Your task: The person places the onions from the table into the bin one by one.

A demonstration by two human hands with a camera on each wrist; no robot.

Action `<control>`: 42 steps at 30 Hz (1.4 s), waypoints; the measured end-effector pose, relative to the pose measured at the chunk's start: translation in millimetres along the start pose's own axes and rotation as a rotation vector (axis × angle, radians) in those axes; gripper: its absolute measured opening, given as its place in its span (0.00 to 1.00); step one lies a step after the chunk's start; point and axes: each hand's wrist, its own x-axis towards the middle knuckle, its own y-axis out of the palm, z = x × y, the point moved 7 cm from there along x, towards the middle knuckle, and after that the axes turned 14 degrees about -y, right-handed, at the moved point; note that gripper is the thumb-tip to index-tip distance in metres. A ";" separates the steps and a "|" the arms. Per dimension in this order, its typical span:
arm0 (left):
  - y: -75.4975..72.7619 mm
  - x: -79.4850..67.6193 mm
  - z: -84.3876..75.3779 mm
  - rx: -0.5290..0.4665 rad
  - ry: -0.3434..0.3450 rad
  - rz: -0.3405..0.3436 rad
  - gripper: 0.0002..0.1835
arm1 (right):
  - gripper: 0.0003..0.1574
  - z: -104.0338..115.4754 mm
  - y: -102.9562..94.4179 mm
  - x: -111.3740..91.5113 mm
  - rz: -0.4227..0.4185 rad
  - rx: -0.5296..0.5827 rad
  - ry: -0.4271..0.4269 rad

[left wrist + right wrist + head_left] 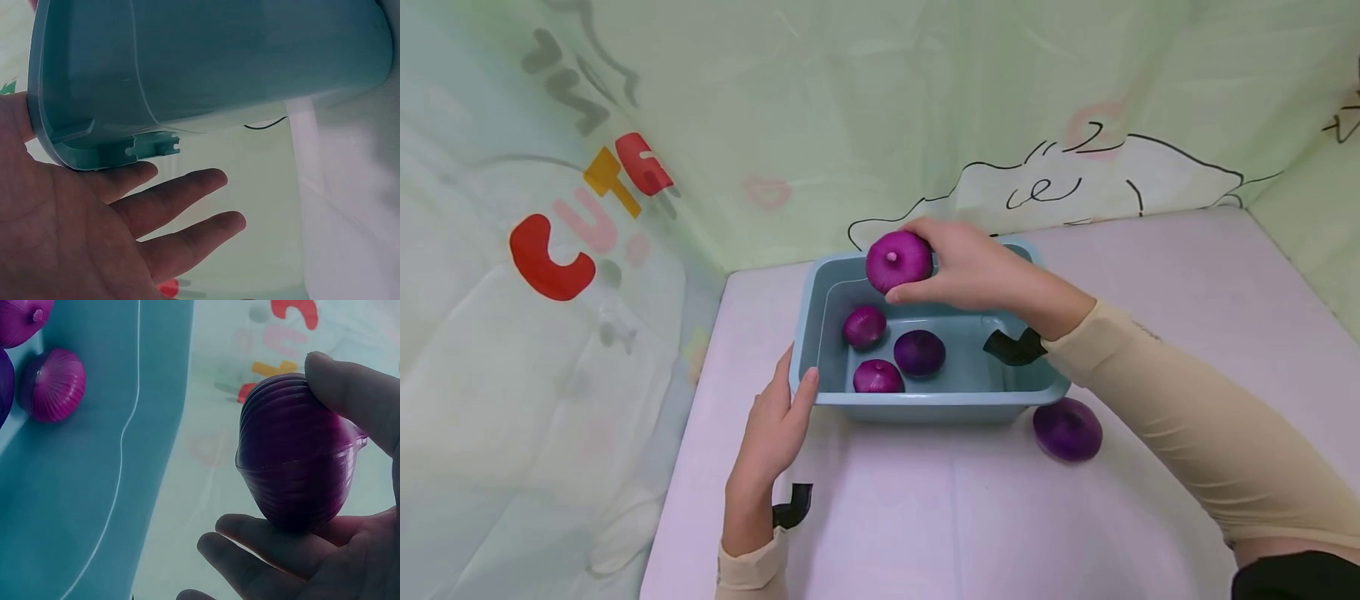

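Observation:
A glossy purple onion (300, 453) with ridges and a seam is held between thumb and fingers of my right hand (970, 267). It hangs above the back left part of the blue plastic basin (917, 399). My left hand (775, 425) rests at the basin's front left corner, thumb over the rim and fingers outside, straight and spread in the left wrist view. Inside the basin lie a pink-purple onion (865, 326), a darker purple onion (920, 353) and another pink-purple onion (877, 377) by the front wall. My right forearm hides the basin's right end.
A dark purple onion (1067, 430) sits on the pale table (925, 517), close to the basin's front right corner. Printed cloth (775, 125) hangs behind the table and along its left side. Black straps (1017, 347) show at my wrists.

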 end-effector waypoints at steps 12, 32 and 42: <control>0.4 0.7 0.7 -0.004 -0.005 0.004 0.37 | 0.46 -2.9 28.4 26.2 0.052 0.015 -0.003; -0.7 0.2 1.1 -0.014 -0.010 0.012 0.36 | 0.47 -31.2 80.4 57.9 0.220 -0.105 0.099; 0.4 0.7 1.8 -0.012 -0.016 0.013 0.37 | 0.45 -38.9 98.4 68.6 0.262 -0.121 0.132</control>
